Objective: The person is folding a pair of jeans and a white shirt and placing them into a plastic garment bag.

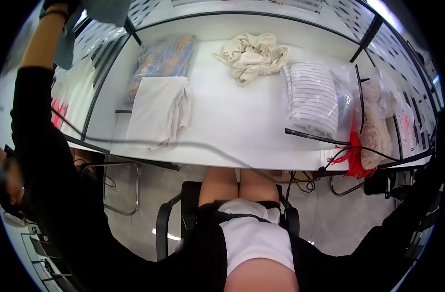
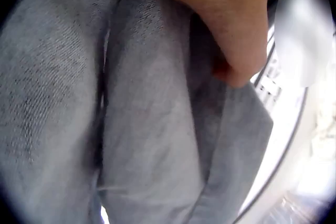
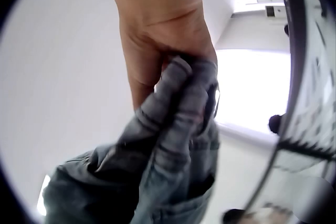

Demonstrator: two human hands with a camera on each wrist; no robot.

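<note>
Left hand (image 2: 226, 19) and right hand (image 3: 163, 29) each grip soft grey-blue denim cloth (image 2: 152, 103); a loosened pinch could let heavy folds slip.

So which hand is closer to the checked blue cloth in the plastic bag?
Left. The left hand, gripping grey cloth, is raised to the left of the checked blue cloth; the right hand is outside the head view, its sleeve reaching far to the right.
</note>
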